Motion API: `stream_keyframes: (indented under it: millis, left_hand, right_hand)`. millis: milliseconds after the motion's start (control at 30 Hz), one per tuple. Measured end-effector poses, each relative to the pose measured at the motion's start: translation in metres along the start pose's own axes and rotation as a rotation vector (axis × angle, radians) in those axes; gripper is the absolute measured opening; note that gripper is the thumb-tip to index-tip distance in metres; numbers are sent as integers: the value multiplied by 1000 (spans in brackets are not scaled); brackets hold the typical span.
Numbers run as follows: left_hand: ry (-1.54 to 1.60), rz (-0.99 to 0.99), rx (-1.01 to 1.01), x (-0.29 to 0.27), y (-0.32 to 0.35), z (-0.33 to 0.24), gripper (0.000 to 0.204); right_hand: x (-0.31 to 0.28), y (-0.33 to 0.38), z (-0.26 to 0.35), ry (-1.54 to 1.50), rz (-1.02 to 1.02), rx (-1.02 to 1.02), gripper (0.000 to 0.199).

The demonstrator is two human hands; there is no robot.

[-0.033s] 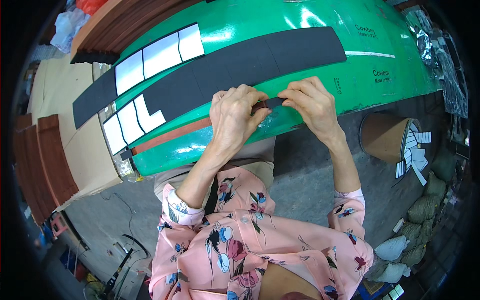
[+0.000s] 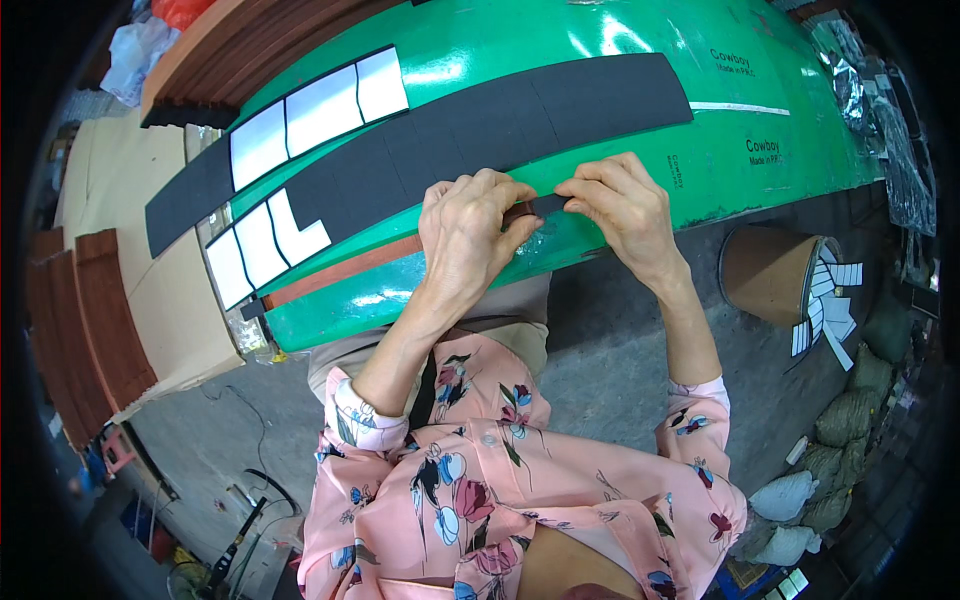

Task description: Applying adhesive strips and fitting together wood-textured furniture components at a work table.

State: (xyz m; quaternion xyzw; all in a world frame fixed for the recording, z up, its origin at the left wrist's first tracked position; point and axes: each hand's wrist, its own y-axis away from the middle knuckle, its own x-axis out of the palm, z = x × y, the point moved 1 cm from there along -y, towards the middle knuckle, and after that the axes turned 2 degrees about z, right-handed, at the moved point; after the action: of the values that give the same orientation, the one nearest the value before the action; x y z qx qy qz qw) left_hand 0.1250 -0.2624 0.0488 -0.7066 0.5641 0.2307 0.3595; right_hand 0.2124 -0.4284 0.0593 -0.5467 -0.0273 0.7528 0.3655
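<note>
A long, thin reddish-brown strip [image 2: 350, 271] lies along the near edge of the green tabletop [image 2: 600, 235]. My left hand [image 2: 468, 225] is closed around the strip near its right end, thumb and fingers pinching it. At that end a small black piece [image 2: 547, 204] sticks out, and my right hand [image 2: 628, 208] pinches its far tip between thumb and fingers. Another small black piece [image 2: 253, 310] sits at the strip's left end. Just beyond my hands lies a long black scored sheet [image 2: 480, 125]; whether my fingers touch it I cannot tell.
White panels with black lines [image 2: 258, 150] lie on the table's left, beside a dark panel [image 2: 190, 195]. Stacked brown boards [image 2: 240, 55] stand at the back left, with more boards [image 2: 110, 310] on cardboard [image 2: 190, 330]. A brown drum [image 2: 765, 275] holding white-and-black offcuts stands right.
</note>
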Motion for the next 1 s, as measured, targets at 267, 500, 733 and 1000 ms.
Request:
stream_keyframes:
  millis: [267,500,733,1000]
  left_hand:
    - [48,-40,21,0,0,-1,24]
    - [22,4,29,0,0,0,28]
    - [-34,-62,102,1,2,-1,22]
    - [-118,-104,216,4,2,-5,23]
  right_hand:
    - [2,2,-2,-26,6,19,22]
    - [1,2,-3,-30,-4,12,22]
    - [1,2,0,21,-25,-29,23]
    - [11,15,-8,-104,-82,33,25]
